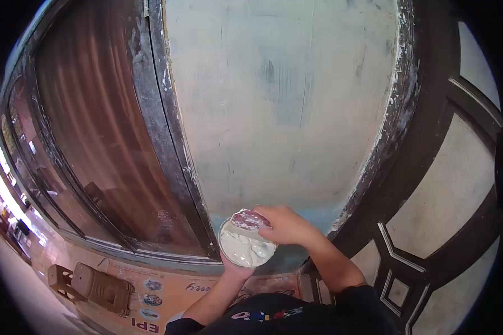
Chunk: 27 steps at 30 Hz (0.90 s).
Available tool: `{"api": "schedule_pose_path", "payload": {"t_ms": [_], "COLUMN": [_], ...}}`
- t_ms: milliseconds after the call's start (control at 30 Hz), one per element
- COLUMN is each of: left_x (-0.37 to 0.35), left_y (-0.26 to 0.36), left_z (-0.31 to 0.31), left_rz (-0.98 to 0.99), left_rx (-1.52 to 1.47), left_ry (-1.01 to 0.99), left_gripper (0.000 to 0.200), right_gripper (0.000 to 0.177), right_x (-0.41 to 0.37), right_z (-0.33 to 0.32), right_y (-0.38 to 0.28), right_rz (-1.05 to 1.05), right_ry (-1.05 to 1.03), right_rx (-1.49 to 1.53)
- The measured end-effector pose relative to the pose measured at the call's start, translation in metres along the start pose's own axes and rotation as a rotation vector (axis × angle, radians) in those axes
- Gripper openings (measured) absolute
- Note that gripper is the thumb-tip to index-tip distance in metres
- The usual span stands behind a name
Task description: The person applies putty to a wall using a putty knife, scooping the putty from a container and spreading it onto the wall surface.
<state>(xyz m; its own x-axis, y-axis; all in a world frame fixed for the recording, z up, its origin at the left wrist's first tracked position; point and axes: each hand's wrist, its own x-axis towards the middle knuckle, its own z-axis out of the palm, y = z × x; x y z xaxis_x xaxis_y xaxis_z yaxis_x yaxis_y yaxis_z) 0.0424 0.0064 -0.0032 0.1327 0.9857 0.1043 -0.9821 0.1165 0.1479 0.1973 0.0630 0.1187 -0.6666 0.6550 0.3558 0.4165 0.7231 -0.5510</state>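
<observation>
My left hand [238, 270] supports a round tub [220, 243] from below, its fingers mostly hidden under it. Thick off-white putty [243, 249] fills the tub, with ridges and folds across its surface. In my right hand [288, 224] is a flat reddish-brown putty scraper [246, 219] smeared with white, gripped over the tub's far rim. Part of the scraper is hidden behind my fingers. Straight ahead stands a pale wall panel [279, 123] with grey-blue patches and streaks.
A dark-framed window [95, 123] with a brown curtain behind its glass is on the left. Dark wooden panelling [419, 184] borders the right. Brown plastic stools [103, 287] stand at lower left, near a printed orange sheet [173, 296] on the floor.
</observation>
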Motion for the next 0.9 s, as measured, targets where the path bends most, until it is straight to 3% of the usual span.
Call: {"api": "schedule_pose_path", "payload": {"t_ms": [233, 367, 700, 767, 900], "left_x": [0.002, 0.007, 0.015, 0.016, 0.024], "left_y": [0.001, 0.001, -0.001, -0.001, 0.000], "left_z": [0.001, -0.002, 0.002, -0.001, -0.005], "left_rz": [0.047, 0.075, 0.089, 0.079, 0.061], "left_rx": [0.010, -0.036, -0.041, -0.035, -0.097], "left_ry": [0.010, 0.007, -0.037, -0.071, -0.094], "left_gripper": [0.058, 0.057, 0.054, 0.053, 0.054], "right_gripper": [0.031, 0.029, 0.033, 0.027, 0.028], "right_x": [0.011, 0.014, 0.020, 0.020, 0.026], "right_z": [-0.004, -0.003, -0.018, -0.015, -0.018], "right_y": [0.006, 0.007, 0.004, 0.007, 0.012], "right_rz": [0.000, -0.054, 0.017, -0.054, -0.026], "right_ry": [-0.139, -0.078, -0.125, -0.214, -0.122], "right_rx": [0.052, 0.054, 0.073, 0.061, 0.054]}}
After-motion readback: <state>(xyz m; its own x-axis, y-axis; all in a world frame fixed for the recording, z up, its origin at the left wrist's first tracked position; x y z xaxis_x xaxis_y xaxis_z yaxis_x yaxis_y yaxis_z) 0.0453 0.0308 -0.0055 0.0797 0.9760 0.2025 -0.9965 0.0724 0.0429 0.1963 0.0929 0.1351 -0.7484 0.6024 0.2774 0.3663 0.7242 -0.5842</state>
